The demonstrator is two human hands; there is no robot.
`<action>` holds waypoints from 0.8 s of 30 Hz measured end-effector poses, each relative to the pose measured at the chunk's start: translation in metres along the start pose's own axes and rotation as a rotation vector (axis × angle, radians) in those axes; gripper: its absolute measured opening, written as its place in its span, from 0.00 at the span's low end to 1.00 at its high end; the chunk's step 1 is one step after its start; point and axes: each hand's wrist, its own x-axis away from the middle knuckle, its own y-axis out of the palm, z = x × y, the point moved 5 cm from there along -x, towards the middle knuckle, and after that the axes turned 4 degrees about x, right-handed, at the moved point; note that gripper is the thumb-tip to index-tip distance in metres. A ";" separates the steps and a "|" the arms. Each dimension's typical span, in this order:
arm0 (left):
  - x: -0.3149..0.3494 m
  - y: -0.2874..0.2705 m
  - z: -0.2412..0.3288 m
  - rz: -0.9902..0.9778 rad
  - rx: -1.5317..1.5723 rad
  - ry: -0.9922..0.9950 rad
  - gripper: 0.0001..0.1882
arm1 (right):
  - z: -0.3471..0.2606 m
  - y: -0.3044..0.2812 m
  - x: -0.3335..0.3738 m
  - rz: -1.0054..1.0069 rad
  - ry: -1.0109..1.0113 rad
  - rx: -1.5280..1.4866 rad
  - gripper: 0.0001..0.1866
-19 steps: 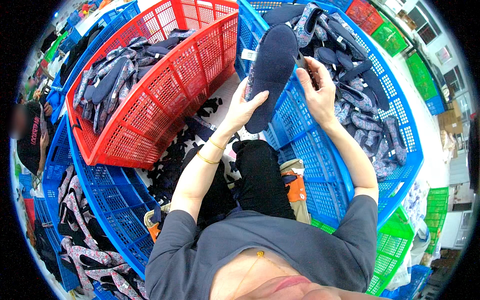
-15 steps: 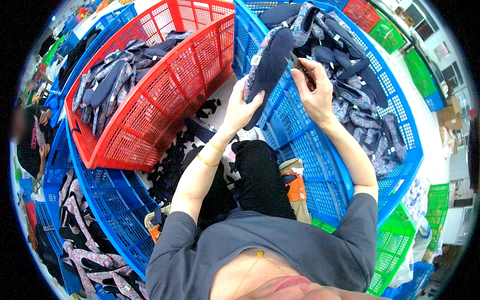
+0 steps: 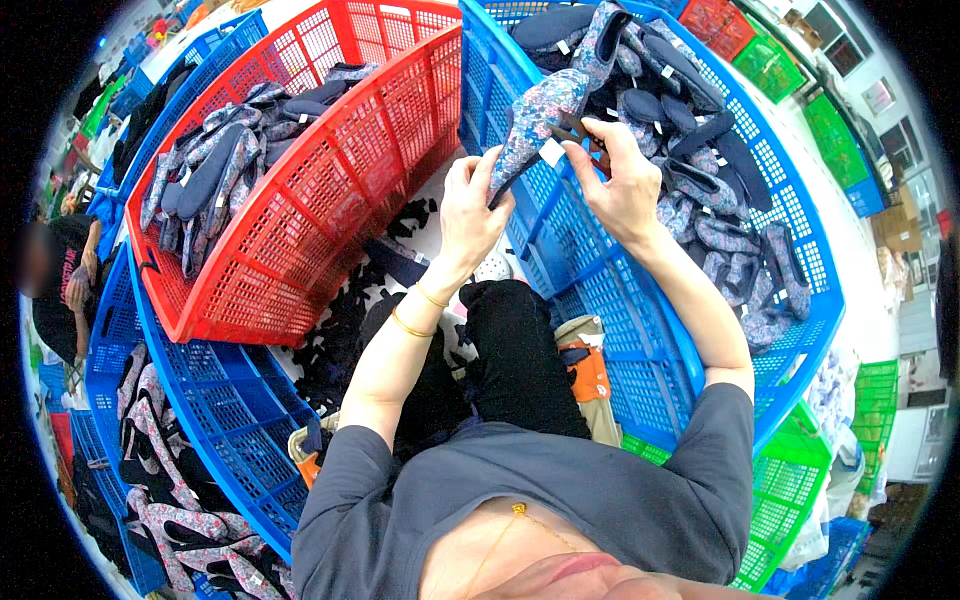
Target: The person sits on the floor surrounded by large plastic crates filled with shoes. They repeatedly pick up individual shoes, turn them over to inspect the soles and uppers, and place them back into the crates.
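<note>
Flanking hands (image 3: 470,215) (image 3: 620,185) — red crate (image 3: 330,220), blue crate (image 3: 620,300), scrap-strewn floor (image 3: 425,235).

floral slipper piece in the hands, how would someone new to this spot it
Find the big blue crate right of the red one. Over its near wall, the left hand and right hand hold one floral slipper piece, the only one lifted clear, a white tag dangling.
</note>
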 end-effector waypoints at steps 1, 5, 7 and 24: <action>0.000 0.000 0.001 -0.003 -0.019 0.004 0.31 | -0.001 0.000 0.000 0.010 0.009 -0.003 0.14; 0.000 -0.001 0.005 -0.006 -0.042 0.029 0.31 | 0.009 0.001 0.002 -0.014 0.118 -0.080 0.11; -0.001 -0.001 0.001 0.004 -0.054 0.037 0.31 | 0.006 -0.002 0.001 -0.020 0.074 -0.150 0.10; 0.013 0.012 -0.024 -0.385 1.550 -1.009 0.25 | 0.018 0.018 0.013 -0.135 0.271 -0.468 0.14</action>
